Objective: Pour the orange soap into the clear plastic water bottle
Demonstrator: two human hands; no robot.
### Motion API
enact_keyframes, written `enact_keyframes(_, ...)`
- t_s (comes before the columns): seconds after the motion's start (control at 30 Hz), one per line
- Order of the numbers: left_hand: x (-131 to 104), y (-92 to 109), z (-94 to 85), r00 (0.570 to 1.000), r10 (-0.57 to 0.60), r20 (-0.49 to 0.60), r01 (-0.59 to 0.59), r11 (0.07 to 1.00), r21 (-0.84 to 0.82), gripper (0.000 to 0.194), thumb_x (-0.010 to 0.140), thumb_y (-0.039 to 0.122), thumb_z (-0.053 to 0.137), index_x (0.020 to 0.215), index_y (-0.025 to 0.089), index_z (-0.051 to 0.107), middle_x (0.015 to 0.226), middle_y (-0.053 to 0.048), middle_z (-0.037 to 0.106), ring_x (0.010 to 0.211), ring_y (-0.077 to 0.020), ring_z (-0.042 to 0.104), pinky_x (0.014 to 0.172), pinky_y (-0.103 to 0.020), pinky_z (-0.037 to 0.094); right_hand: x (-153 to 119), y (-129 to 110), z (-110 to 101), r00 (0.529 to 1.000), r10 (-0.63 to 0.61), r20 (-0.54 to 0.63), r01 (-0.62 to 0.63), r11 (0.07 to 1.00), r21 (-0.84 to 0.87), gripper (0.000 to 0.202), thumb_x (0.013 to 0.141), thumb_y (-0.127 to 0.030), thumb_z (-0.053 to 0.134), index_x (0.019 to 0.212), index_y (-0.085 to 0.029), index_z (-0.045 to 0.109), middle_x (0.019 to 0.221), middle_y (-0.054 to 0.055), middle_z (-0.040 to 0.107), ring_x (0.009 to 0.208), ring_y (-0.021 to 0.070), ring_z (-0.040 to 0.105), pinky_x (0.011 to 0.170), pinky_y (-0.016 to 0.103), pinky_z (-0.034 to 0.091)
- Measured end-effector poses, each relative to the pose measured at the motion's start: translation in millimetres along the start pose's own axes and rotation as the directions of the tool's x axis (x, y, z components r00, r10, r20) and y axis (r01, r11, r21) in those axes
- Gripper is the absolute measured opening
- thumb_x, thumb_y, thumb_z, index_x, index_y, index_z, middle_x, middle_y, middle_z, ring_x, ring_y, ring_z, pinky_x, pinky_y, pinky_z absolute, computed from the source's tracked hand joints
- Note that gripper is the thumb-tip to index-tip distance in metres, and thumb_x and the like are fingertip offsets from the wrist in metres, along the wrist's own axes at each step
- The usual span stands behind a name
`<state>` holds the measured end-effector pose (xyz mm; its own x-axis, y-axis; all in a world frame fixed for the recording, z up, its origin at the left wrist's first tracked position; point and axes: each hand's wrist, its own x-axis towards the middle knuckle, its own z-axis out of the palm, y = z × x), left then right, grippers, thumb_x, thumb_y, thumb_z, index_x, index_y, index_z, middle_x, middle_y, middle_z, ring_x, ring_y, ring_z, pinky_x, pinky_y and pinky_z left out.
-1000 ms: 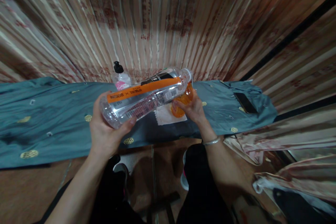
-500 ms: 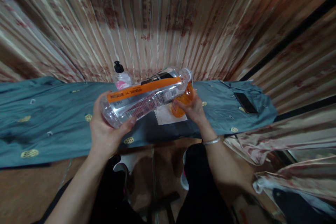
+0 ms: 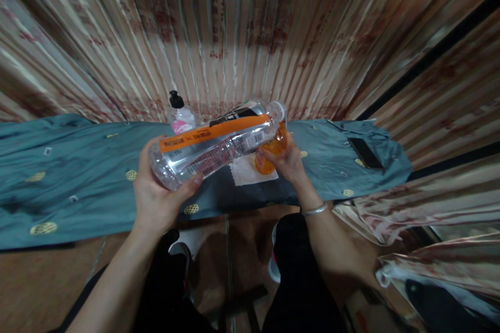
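While the left hand is sensibly gripping the light-looking bottle's base, the right hand is clasping an orange container.

Both forearms reach inward across the surface's near edge; the left hand grips, thumb pointing rightward, and the right hand grips with bent fingers.

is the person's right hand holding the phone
No, the right hand grips the orange container, while the phone lies apart from it on the blue-green cloth.
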<state>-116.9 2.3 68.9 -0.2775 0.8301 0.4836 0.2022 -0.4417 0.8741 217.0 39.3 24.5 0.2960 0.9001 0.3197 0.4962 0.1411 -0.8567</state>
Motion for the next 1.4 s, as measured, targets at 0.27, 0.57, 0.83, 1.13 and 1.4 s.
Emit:
enact_keyframes(0.27, 0.2, 0.5, 1.2, 1.0, 0.016, -0.014, -0.016, 1.0, -0.009, 0.112, 0.046, 0.072, 0.111, 0.14, 0.02, 0.078, 0.127, -0.013, 0.088, 0.112, -0.0346, 0.087, 0.1, -0.051, 0.076, -0.6, 0.4, 1.0, 1.0, -0.024, -0.009, 0.025, 1.0, 0.009, 0.098, 0.074, -0.054, 0.109, 0.158, -0.025, 0.068, 0.139, 0.015, 0.085, 0.143, 0.0464, 0.079, 0.124, 0.071, 0.066)
enact_keyframes(0.57, -0.4, 2.3, 0.0, 0.998, 0.055, 0.013, -0.055, 0.997, 0.049, 0.111, 0.053, 0.075, 0.109, 0.142, 0.018, 0.076, 0.129, -0.014, 0.088, 0.114, -0.0349, 0.087, 0.1, -0.05, 0.076, -1.1, -3.1, -1.3, 1.0, -0.018, 0.009, 0.018, 1.0, -0.021, 0.096, 0.075, -0.047, 0.109, 0.158, -0.023, 0.067, 0.138, 0.015, 0.084, 0.141, 0.0462, 0.08, 0.123, 0.07, 0.066)
enact_keyframes(0.83, -0.4, 3.3, -0.5, 1.0, 0.015, 0.0, -0.015, 1.0, 0.017, 0.114, 0.049, 0.073, 0.111, 0.142, 0.016, 0.077, 0.131, -0.016, 0.089, 0.115, -0.0349, 0.087, 0.104, -0.051, 0.074, -1.0, -2.2, -0.6, 1.0, -0.006, 0.008, 0.006, 1.0, -0.011, 0.095, 0.074, -0.051, 0.107, 0.155, -0.024, 0.066, 0.139, 0.015, 0.084, 0.143, 0.0468, 0.08, 0.123, 0.071, 0.067)
enact_keyframes(1.13, -0.6, -0.4, 1.5, 0.996, 0.086, -0.007, -0.086, 0.996, 0.013, 0.107, 0.055, 0.074, 0.109, 0.141, 0.017, 0.077, 0.128, -0.015, 0.089, 0.111, -0.0334, 0.088, 0.095, -0.048, 0.077, -0.5, -1.4, -0.4, 1.0, -0.005, 0.004, 0.005, 1.0, -0.004, 0.095, 0.074, -0.052, 0.107, 0.156, -0.024, 0.067, 0.137, 0.014, 0.085, 0.14, 0.0461, 0.081, 0.122, 0.071, 0.068)
enact_keyframes(1.4, -1.1, -4.0, -1.6, 0.996, 0.094, 0.002, -0.094, 0.994, 0.062, 0.107, 0.057, 0.075, 0.107, 0.144, 0.019, 0.078, 0.133, -0.014, 0.088, 0.116, -0.0339, 0.088, 0.101, -0.049, 0.075, 0.5, 5.5, 1.0, 0.998, -0.057, -0.016, 0.056, 0.998, -0.029, 0.094, 0.075, -0.052, 0.109, 0.156, -0.025, 0.068, 0.139, 0.014, 0.084, 0.143, 0.0455, 0.079, 0.124, 0.069, 0.066)
